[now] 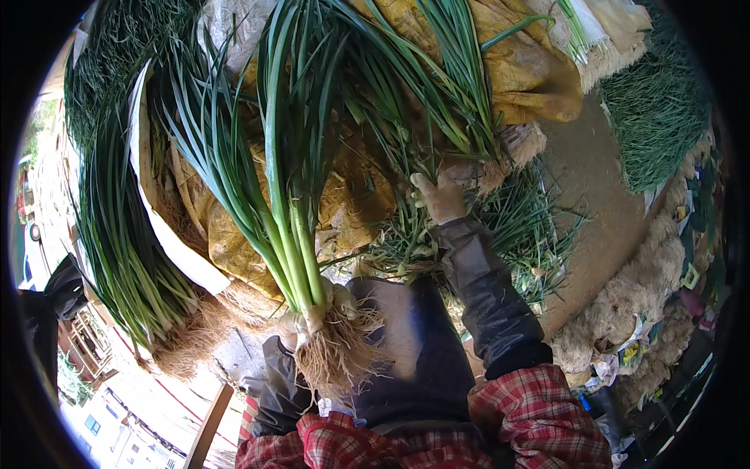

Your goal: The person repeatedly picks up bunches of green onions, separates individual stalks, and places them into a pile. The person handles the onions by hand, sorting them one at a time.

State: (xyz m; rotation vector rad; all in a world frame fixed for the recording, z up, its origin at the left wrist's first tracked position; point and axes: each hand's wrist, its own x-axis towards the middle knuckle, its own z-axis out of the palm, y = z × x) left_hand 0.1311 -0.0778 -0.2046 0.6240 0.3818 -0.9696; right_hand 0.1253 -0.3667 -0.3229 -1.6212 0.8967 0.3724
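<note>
My left hand [289,330], pale and perhaps gloved, is closed around the lower stalks of a bunch of spring onions [297,258]. Their tangled brown roots [340,357] hang in front of my lap, and the long green leaves fan out away from me. Out ahead, my right hand [444,196] reaches to the root end of more spring onions [466,99] lying on a yellow woven sack [521,76]. Leaves and shadow partly hide its fingers, so whether they grip a stalk is unclear. Loose leaf trimmings [404,246] lie just below that hand.
At the left lies a large pile of spring onions [129,252], roots toward me, beside a pale curved board edge [170,234]. Another stack [656,111] stands at the far right, with rows of root ends [621,287] nearer me. A wooden bar [209,425] rises at lower left.
</note>
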